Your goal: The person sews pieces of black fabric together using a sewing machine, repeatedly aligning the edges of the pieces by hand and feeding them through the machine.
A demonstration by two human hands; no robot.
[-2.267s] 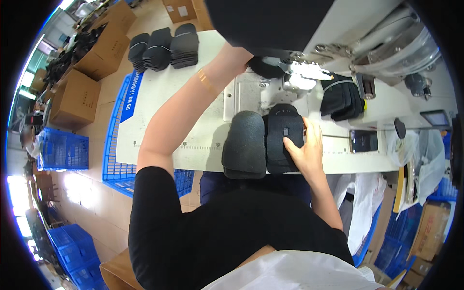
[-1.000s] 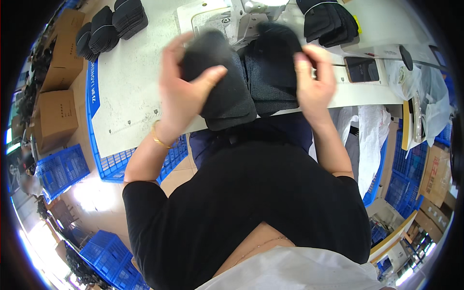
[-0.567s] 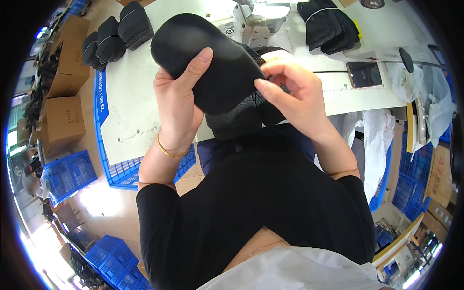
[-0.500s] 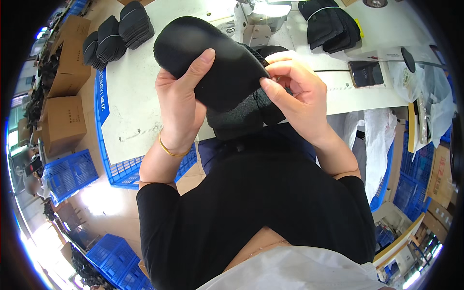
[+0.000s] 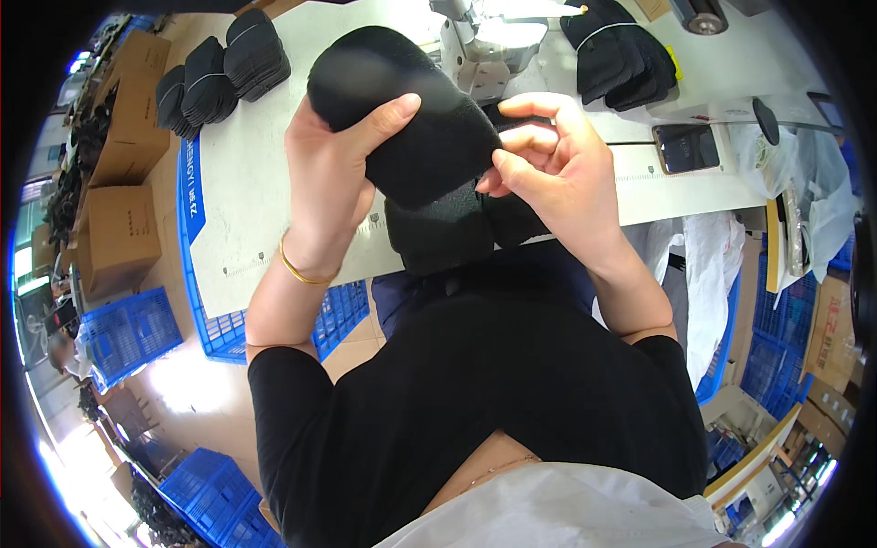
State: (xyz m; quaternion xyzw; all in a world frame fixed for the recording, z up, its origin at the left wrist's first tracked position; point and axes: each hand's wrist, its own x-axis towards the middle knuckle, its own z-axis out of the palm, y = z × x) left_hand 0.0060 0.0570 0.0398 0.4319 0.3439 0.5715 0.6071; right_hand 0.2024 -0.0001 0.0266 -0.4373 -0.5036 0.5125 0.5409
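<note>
Top (image 5: 512, 365): plain black cloth, with a V-shaped opening at the neck.
Sleeves (image 5: 288, 388): black, loose, ending near the elbow.
Bracelet (image 5: 301, 276): slender gold-coloured band, worn at the wrist of the left hand (image 5: 331, 173).
Necklace (image 5: 498, 469): fine chain, apparently beaded.
Trousers (image 5: 397, 297): dark navy, partly hidden by the top.
White cloth (image 5: 566, 511): smooth, lightly folded; garment type indeterminate.

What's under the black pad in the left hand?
Below the black pad, a dark stack shows on the white table. The pad hides the stack's far end and part of the left hand.
</note>
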